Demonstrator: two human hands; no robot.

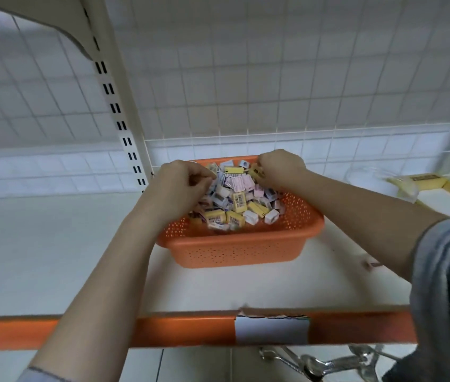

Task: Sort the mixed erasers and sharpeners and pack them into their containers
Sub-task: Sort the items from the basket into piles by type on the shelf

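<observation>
A: Where's the stock?

B: One mixed pile of erasers and sharpeners (235, 197) in the orange basket (240, 244), which sits on the shelf (53, 257). Both hands are in the basket.

A: Hand state?

B: Left hand (179, 186), at the basket's left rim, has its fingers curled and seems to pinch something small; I can't tell what. Right hand (280, 166), at the far right corner, curls round a yellow eraser (257, 172).

A: Which way does that one lie?

B: Long axis slants from the far rim toward the basket's right side. The rest of the pile has no common heading.

A: Containers?

B: An open yellow box (444, 194) and a clear container (367, 175), both right of the basket. So the right hand is nearer. I'd judge the sorting barely begun.
</observation>
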